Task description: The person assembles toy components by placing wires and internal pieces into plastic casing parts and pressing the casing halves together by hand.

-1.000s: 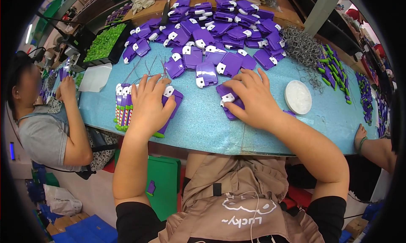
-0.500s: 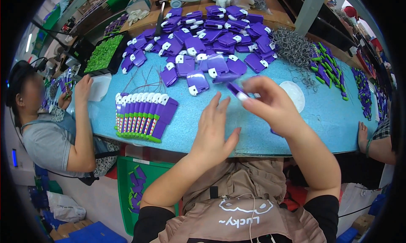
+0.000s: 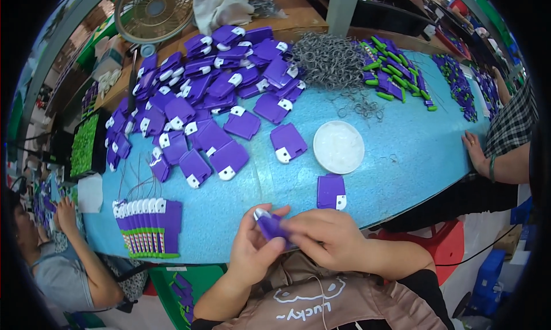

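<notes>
Close to my apron, at the table's near edge, my left hand (image 3: 252, 247) is closed around a small purple plastic case (image 3: 270, 225) with a white corner. My right hand (image 3: 324, 238) meets it from the right, fingers pinched on the case and a little blurred. Just beyond my right hand lies another purple case (image 3: 331, 190), flat, white corner towards me. A further single case (image 3: 288, 140) rests left of a white round dish (image 3: 338, 147). Farther left spreads a large heap of the same cases (image 3: 218, 80).
At left stands a row of assembled purple-and-green pieces (image 3: 149, 226) with wires. Behind it is a black tray of green parts (image 3: 89, 143). A pile of metal rings (image 3: 327, 60) and green-purple pieces (image 3: 396, 72) lie at the back. Co-workers sit on both sides; one hand (image 3: 475, 152) touches the table.
My view has swung to the right. The right hand has brought the purple case down to my body, and my left hand, open before, now holds it too.
</notes>
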A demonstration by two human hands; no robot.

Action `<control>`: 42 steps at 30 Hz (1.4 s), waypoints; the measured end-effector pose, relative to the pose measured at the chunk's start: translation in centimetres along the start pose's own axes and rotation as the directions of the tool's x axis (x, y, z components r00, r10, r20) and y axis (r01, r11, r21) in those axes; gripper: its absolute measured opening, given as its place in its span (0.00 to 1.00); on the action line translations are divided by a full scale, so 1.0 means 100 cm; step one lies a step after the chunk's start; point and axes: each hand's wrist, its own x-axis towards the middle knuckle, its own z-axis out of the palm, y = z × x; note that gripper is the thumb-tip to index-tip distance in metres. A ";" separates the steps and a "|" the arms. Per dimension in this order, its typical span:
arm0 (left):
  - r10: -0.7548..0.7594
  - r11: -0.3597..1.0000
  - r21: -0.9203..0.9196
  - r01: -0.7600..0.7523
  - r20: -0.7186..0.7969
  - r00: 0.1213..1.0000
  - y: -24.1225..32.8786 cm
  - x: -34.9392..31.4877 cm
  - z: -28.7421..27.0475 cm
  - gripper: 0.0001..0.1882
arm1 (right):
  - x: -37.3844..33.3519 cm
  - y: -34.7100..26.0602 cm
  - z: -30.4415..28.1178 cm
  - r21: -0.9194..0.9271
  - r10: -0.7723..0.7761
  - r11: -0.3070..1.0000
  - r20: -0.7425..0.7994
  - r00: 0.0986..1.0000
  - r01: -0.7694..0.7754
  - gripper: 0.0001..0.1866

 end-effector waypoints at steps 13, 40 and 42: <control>0.029 0.966 -0.258 0.009 0.145 0.989 0.008 -0.011 -0.011 0.48 | 0.040 0.157 -0.191 -0.917 -0.243 0.105 -0.399 0.884 -0.385 0.17; -0.416 0.804 -0.040 0.594 0.677 0.607 0.040 -0.024 0.025 0.15 | 0.019 -0.001 -0.003 0.142 -0.387 0.919 0.158 0.909 0.367 0.20; -0.373 0.810 -0.060 0.583 0.715 0.592 0.039 -0.026 0.024 0.15 | 0.019 -0.007 -0.009 0.064 -0.421 0.907 0.166 0.892 0.416 0.18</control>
